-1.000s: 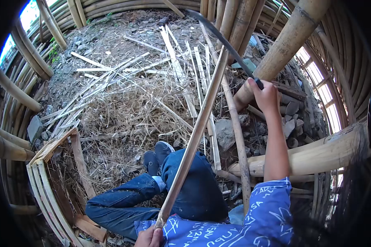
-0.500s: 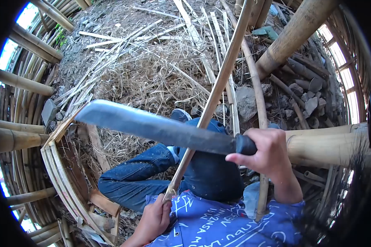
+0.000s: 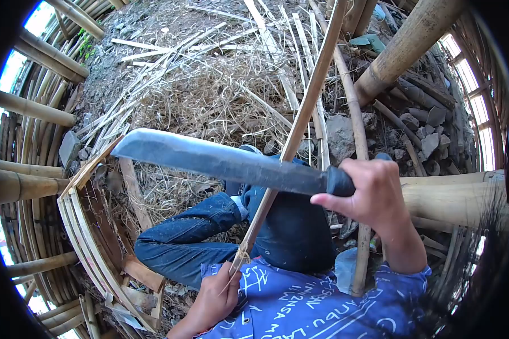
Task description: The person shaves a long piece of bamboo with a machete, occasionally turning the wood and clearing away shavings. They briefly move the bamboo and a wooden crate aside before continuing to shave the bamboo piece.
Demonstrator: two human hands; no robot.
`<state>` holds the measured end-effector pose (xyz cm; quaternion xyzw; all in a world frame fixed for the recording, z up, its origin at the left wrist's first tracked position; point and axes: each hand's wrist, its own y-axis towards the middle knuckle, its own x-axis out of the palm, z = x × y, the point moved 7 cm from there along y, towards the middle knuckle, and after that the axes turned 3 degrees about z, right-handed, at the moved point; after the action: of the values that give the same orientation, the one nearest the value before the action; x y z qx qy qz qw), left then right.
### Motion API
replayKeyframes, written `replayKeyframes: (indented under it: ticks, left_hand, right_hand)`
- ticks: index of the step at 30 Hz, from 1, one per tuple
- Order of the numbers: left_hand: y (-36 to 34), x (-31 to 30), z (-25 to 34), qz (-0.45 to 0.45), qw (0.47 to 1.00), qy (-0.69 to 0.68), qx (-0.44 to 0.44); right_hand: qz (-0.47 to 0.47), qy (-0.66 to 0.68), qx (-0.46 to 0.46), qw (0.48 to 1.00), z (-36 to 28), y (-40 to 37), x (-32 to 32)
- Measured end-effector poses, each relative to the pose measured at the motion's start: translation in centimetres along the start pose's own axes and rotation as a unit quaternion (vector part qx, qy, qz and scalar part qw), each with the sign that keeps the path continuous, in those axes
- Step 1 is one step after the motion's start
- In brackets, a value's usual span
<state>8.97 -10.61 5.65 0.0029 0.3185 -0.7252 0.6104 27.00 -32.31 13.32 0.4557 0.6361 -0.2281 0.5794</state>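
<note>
My right hand (image 3: pixel 373 189) is closed round the dark handle of a machete (image 3: pixel 220 164). Its broad blade points left and lies across a long bamboo strip (image 3: pixel 310 104), hiding a short stretch of it. Near my lap, my left hand (image 3: pixel 218 294) grips the lower end of that strip, where a small curl of shaving (image 3: pixel 243 252) shows just above the fingers. From there the strip slants up and right, past my bent knee in jeans (image 3: pixel 294 231), to the top of the view.
Pale shavings (image 3: pixel 203 113) and split strips cover the ground ahead. Thick bamboo poles (image 3: pixel 407 51) lean at the right, beside stones (image 3: pixel 340 137). A bundle of bent slats (image 3: pixel 87 248) stands at my left, near a bamboo wall (image 3: pixel 25 226).
My right hand and the machete have shifted slightly right, and the blade looks sharper now. The left hand keeps its grip on the strip, a little further right.
</note>
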Motion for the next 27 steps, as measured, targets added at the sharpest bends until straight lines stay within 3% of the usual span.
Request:
replayKeyframes:
  ticks: [10,16,23,27]
  left_hand:
    - [-0.2,0.0,-0.8,0.001,1.000,-0.023,-0.004]
    - [-0.4,-0.1,-1.2,-0.002,1.000,-0.023,-0.008]
    - [-0.4,-0.2,-1.4,0.002,0.999,-0.037,-0.001]
    - [-0.9,-0.3,-1.9,-0.012,0.999,-0.043,-0.014]
  right_hand:
    - [0.029,-0.042,-0.053,0.997,0.0,1.0,0.1]
    - [0.058,-0.053,-0.037,0.996,0.9,1.4,-0.2]
    - [0.038,-0.059,-0.055,0.996,0.9,2.1,-0.3]
    - [0.036,-0.066,0.009,0.997,3.3,2.9,-0.8]
